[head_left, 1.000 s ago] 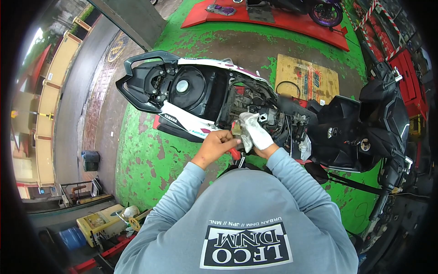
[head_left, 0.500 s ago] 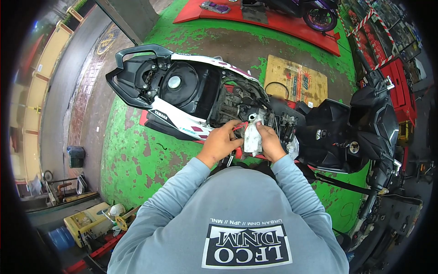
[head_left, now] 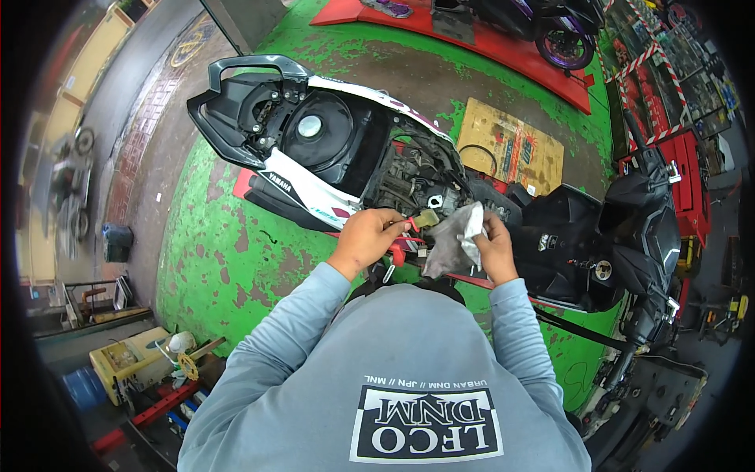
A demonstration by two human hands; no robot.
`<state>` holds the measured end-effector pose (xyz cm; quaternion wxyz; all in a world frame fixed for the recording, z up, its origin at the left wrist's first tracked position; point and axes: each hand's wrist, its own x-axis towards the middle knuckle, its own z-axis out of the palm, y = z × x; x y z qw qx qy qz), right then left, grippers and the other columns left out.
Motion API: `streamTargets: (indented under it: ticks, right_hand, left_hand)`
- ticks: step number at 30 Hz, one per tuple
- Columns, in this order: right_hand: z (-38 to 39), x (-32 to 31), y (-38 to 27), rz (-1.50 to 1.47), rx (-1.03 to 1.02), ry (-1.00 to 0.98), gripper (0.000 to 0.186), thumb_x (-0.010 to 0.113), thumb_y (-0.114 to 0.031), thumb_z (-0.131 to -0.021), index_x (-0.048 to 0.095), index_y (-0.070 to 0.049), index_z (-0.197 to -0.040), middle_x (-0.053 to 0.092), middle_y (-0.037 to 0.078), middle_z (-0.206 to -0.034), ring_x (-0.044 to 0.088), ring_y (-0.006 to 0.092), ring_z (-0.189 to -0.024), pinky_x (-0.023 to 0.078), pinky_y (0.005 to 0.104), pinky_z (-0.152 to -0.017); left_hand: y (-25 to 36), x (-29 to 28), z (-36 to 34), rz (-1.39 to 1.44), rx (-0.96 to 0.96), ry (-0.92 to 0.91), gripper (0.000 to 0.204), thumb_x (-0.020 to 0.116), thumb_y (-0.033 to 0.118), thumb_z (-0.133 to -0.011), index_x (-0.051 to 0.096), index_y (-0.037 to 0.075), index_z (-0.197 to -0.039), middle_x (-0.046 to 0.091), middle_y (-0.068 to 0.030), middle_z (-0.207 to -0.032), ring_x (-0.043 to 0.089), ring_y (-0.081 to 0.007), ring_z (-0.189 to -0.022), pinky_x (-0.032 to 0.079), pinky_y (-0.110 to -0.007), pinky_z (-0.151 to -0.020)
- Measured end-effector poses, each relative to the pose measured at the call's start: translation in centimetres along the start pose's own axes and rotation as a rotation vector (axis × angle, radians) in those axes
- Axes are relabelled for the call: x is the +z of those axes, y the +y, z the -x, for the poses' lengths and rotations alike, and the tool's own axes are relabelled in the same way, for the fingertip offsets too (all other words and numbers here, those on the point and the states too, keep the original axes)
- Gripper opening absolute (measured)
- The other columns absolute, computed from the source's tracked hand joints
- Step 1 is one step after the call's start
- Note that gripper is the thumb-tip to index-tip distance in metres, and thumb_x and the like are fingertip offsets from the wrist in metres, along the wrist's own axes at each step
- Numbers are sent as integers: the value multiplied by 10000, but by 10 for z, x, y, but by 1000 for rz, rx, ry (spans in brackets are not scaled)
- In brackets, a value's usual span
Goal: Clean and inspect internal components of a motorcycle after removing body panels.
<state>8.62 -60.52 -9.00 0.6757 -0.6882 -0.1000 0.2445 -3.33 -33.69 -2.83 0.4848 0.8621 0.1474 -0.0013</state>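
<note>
My left hand (head_left: 368,242) is closed, thumb and fingers pinching a red item with a pale yellowish block (head_left: 425,219) at its end. Below those fingers hangs a red strap-like piece (head_left: 398,255) with a small metal loop. My right hand (head_left: 497,245) grips a crumpled grey-white rag (head_left: 458,238), which droops toward the left hand; whether it is cloth or plastic I cannot tell. Both hands are over the near side of a white and black scooter (head_left: 307,179), beside its uncovered engine bay (head_left: 403,177). The seat is off.
A flattened cardboard sheet (head_left: 543,149) with a black ring lies beyond the scooter on the green floor (head_left: 212,267). Another motorcycle (head_left: 562,47) stands on a red platform (head_left: 472,59). A yellow box (head_left: 130,358) and tools are at lower left; a red cabinet (head_left: 684,177) is at right.
My right hand has drawn the rag away to the right, and it hangs looser. The yellowish block in my left hand now shows. A motorcycle has appeared on the road at far left.
</note>
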Motion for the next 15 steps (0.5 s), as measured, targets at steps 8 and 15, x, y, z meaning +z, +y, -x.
streamTargets:
  ticks: [8, 15]
  right_hand:
    - [6, 35, -101, 817, -461, -336, 713, 743, -80, -829, 512, -153, -1500, 666, 158, -1315, 631, 403, -1222, 552, 442, -976]
    - [-9, 51, -103, 1183, -476, -463, 679, 788, -276, -814, 579, -178, -1452, 673, 144, -1292, 704, 348, -1048, 599, 424, -857]
  left_hand:
    - [-2, 1, -6, 67, -82, -116, 264, 735, 293, -927, 788, 41, -986, 708, -138, -744, 661, -266, -668, 495, -401, -647]
    - [4, -9, -13, -44, 7, -206, 279, 740, 292, -947, 792, 31, -1031, 752, -142, -780, 663, -203, -646, 516, -343, -662]
